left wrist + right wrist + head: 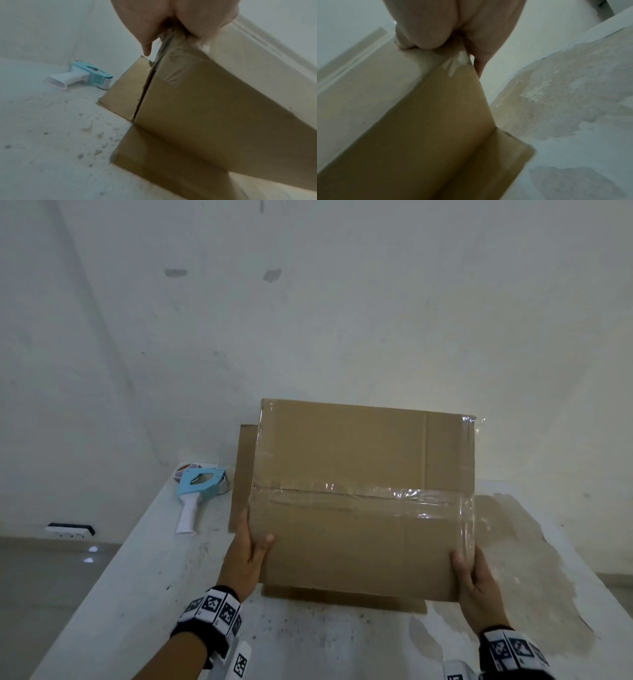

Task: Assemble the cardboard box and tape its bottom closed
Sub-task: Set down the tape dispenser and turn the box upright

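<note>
The brown cardboard box point(359, 494) stands bottom up over the white table, its top flaps spread out beneath it. Clear tape point(376, 496) runs across the bottom seam and wraps down the right side. My left hand point(248, 554) grips the box's near left corner, thumb on top and fingers down the side. My right hand point(474, 580) grips the near right corner the same way. In the left wrist view the left hand point(164, 25) clamps the box point(205, 115) at its edge. In the right wrist view the right hand point(447, 29) holds the box point(428, 121) over crinkled tape.
A blue and white tape dispenser point(197, 494) lies on the table point(137, 594) left of the box, also visible as the dispenser point(82, 75) near the wall. A brownish stain point(534, 559) marks the table on the right. The wall stands close behind the box.
</note>
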